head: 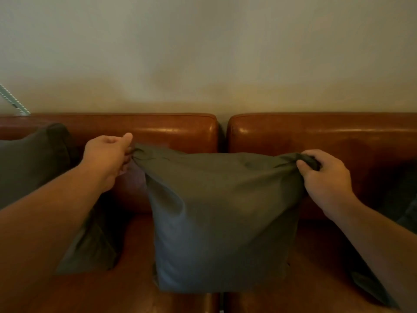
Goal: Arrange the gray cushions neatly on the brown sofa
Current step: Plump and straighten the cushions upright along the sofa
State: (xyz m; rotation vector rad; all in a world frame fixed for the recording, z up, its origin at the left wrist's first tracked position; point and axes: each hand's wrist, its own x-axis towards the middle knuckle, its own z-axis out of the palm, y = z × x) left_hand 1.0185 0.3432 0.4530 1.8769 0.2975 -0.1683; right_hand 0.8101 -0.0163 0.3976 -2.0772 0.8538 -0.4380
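A gray cushion [222, 220] stands upright in the middle of the brown sofa [171, 132], over the gap between its two back sections. My left hand [106, 159] pinches the cushion's top left corner. My right hand [325, 177] grips its top right corner. A second gray cushion [31, 163] leans against the sofa back at the far left, partly hidden behind my left arm. Another gray cushion [370, 283] shows at the lower right, mostly hidden under my right arm.
A plain beige wall [203, 53] rises directly behind the sofa. A thin metal rail [13, 101] slants at the left edge above the sofa back. Bare brown seat [126, 288] shows in front of the cushions.
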